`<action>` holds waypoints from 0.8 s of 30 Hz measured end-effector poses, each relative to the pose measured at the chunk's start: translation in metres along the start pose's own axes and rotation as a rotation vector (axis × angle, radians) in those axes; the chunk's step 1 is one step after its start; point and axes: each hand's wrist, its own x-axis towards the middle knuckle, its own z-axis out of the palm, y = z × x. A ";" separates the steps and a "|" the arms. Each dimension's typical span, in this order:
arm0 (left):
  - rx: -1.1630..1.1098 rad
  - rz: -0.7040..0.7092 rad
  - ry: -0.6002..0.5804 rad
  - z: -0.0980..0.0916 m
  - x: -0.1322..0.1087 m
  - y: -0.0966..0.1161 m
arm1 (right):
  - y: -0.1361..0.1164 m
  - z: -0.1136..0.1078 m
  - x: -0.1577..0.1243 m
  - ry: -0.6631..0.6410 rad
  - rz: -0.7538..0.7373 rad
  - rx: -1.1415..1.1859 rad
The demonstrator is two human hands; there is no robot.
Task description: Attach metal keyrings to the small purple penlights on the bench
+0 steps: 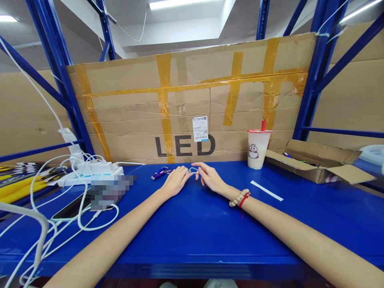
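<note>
On the blue shelf in front of me, my left hand (175, 181) has its fingers closed on one end of a small metal ring (193, 168). My right hand (210, 178) pinches the ring's other side between thumb and fingers, its index finger stretched over the top. Just left of my left hand lies a purple object (159, 173) with a metal tip, looking like a USB stick on a keyring; whether it joins the ring is hidden beneath my fingers. A beaded bracelet and red cord circle my right wrist.
Left, a power strip (103, 173) with tangled white cables stands near phones (73, 208). Right are a white strip (266, 190), a drink cup (258, 150) with a red straw, and an open cardboard box (312, 166). A large cardboard panel (135, 120) marked LED closes the back.
</note>
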 end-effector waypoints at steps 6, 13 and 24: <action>-0.084 -0.036 0.014 -0.001 -0.001 0.001 | -0.001 0.000 -0.001 -0.003 -0.018 -0.064; -0.216 -0.096 0.031 -0.007 -0.004 0.006 | 0.000 0.000 0.000 0.042 -0.016 -0.095; -0.204 -0.117 0.047 -0.002 -0.004 0.001 | 0.000 -0.001 -0.001 0.076 -0.086 -0.197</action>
